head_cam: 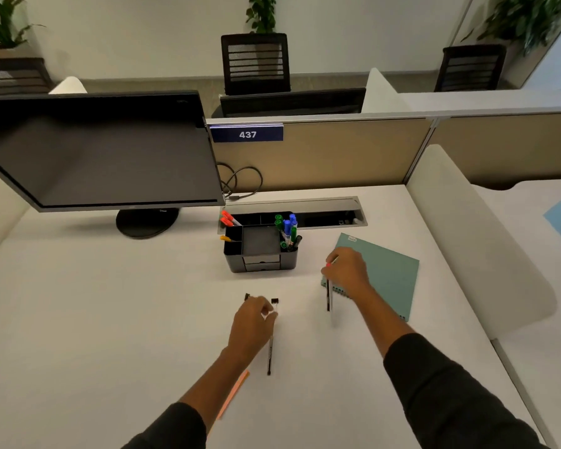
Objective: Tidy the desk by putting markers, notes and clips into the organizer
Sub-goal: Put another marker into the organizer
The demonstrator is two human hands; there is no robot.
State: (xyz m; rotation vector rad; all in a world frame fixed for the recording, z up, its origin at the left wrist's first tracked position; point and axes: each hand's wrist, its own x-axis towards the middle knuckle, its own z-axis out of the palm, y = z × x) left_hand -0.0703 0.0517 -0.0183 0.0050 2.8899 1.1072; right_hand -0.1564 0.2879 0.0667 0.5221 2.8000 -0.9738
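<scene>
A black desk organizer (260, 251) stands on the white desk (110, 319), toward the far side, just in front of a cable tray (324, 207) set into the surface. Its right-hand compartment is stuffed with upright markers (288, 230), blue and green caps showing, with a dark one leaning at the near edge. Two red-capped markers (228, 218) poke out of the far left corner, and an orange-tipped one (225, 238) lies in the small left slot. The big middle compartment looks bare inside, and below it sits a small drawer front.

Near the organizer, the left hand (251, 325) is down at the desk, its fingers curled and pinching a thin dark pen (269, 354) that runs back toward the person. Two black binder clips (274, 301) lie right at its fingertips, one on each side. An orange strip (234, 395), perhaps sticky notes, lies on the desk under the left forearm.

The right hand (347, 270) hangs over the near corner of a teal spiral notebook (389, 273), fingers closed round a slim pen-like thing (328, 294) with a pink tip, pointing downward.

A dark monitor (101, 157) stands far left.
</scene>
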